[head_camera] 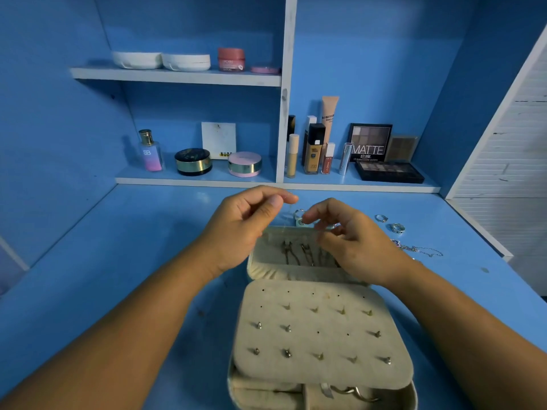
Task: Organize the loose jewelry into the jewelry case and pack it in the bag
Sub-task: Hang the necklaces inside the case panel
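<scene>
A beige jewelry case (266,309) lies open on the blue table. Its upright lid pocket (266,258) carries hooks with chains hanging from them. A flap studded with earrings (319,329) covers the base, and a ring shows in a front compartment (352,392). Above the lid's far edge my left hand (245,229) pinches a fine necklace chain between thumb and forefinger. My right hand (352,241) pinches the same necklace near its small pendant (299,218). Two loose rings (381,218) (397,228) and another necklace (420,250) lie on the table to the right. No bag is in view.
Shelves behind the table hold cosmetics: a perfume bottle (151,152), powder jars (193,161), foundation bottles (313,149) and eyeshadow palettes (387,171). A white slatted panel (503,161) borders the table on the right.
</scene>
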